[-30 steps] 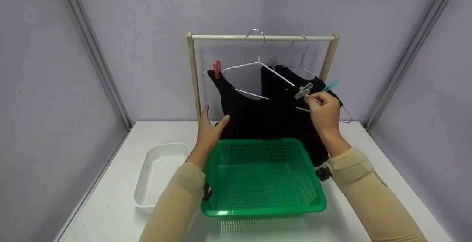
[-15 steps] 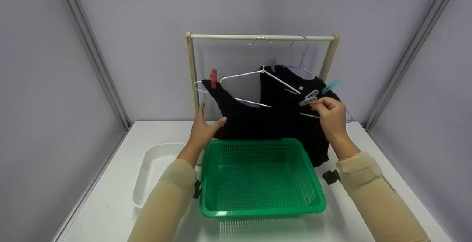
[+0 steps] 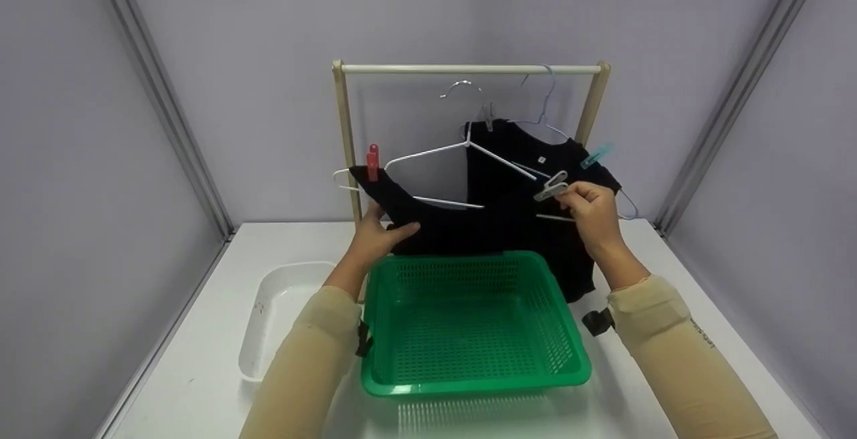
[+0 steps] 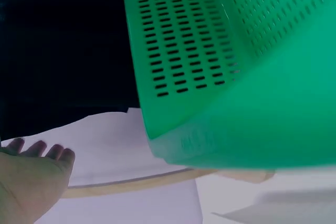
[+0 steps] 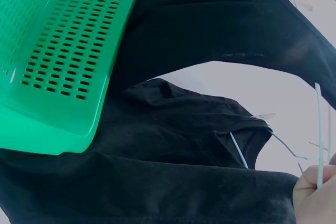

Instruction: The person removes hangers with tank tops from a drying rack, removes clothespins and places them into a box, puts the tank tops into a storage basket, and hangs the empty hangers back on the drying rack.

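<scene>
In the head view a black sleeveless top [image 3: 462, 231] is on a white wire hanger [image 3: 428, 152], whose hook stands free below the rack's rod. A red clothespin [image 3: 372, 163] clips its left shoulder strap to the hanger. My right hand [image 3: 592, 215] pinches the hanger's right end at the other shoulder, right beside a grey clothespin [image 3: 552, 187]. My left hand [image 3: 371, 241] is at the left strap, its thumb across the front of the cloth and its fingers partly hidden behind. The left wrist view has these fingers [image 4: 55, 152] loosely extended at the cloth's edge.
A green basket [image 3: 479, 387] stands in front of the top. Behind is a rack with a white rod [image 3: 428, 69], where another black top [image 3: 529, 148] hangs on a blue hanger [image 3: 549, 98] with a teal clothespin [image 3: 596, 156]. A white tray [image 3: 251, 332] lies left.
The white hanger has come down from the rod's height, its left end dropping and swinging left with the red clothespin. My left hand has moved in against the left strap.
</scene>
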`<state>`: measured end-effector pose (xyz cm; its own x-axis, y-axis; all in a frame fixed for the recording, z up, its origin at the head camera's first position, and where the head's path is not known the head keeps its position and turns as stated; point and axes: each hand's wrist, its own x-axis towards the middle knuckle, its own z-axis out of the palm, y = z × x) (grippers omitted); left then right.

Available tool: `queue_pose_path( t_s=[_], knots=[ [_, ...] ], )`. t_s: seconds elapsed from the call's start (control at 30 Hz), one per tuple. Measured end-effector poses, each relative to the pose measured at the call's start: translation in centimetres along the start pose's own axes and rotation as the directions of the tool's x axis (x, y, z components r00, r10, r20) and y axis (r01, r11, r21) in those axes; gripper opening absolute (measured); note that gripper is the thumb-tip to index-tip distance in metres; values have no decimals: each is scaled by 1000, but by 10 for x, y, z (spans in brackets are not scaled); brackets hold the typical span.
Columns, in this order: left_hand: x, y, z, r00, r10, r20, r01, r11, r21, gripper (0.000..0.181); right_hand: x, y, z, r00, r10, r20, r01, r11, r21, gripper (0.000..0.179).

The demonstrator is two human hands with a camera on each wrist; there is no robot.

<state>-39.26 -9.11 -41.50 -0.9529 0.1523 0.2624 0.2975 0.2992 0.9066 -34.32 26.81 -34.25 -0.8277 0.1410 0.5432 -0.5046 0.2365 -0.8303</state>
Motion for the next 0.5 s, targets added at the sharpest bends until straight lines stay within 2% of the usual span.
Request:
queue_pose_path(
  t_s=[0.17,0.33,0.4,0.5],
  knots=[
    [-1,-4,4,997,19,81,-18,1000,-13,83,-1,1,0,1000,28,-4,-28,998,58,20],
    [-1,-7,7,994,-4,106,4,1000,-4,53,-2,4,0,997,76,-8,-75,992,98,21],
    [-1,-7,9,994,-23,103,22,1000,10,50,-3,7,-1,996,89,-3,-88,991,96,22],
    [-3,-8,11,993,-59,98,56,998,33,54,-4,11,-1,994,106,7,-106,991,85,24]
  ],
)
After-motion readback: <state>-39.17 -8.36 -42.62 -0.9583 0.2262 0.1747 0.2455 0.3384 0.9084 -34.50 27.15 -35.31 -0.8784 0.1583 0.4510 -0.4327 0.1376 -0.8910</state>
